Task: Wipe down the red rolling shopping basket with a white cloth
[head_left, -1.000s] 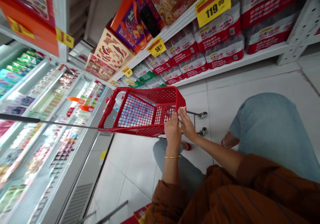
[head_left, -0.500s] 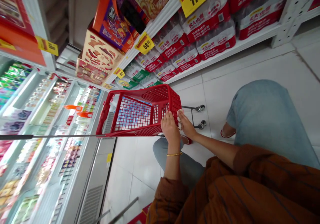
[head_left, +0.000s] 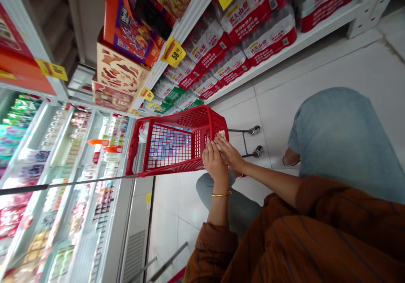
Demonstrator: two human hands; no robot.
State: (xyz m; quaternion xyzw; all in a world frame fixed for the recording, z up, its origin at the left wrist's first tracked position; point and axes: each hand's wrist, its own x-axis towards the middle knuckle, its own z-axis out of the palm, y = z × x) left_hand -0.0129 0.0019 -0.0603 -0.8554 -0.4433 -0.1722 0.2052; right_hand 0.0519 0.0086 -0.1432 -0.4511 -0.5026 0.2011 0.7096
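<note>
Wad point(head_left: 222, 133), whitish, peeks out past the right grip point(head_left: 230, 153).

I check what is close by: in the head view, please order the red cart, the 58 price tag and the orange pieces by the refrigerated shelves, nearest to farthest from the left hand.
1. Red cart, just beyond the left hand.
2. 58 price tag, toward the view's upper left.
3. Orange pieces, far at the view's left.
</note>
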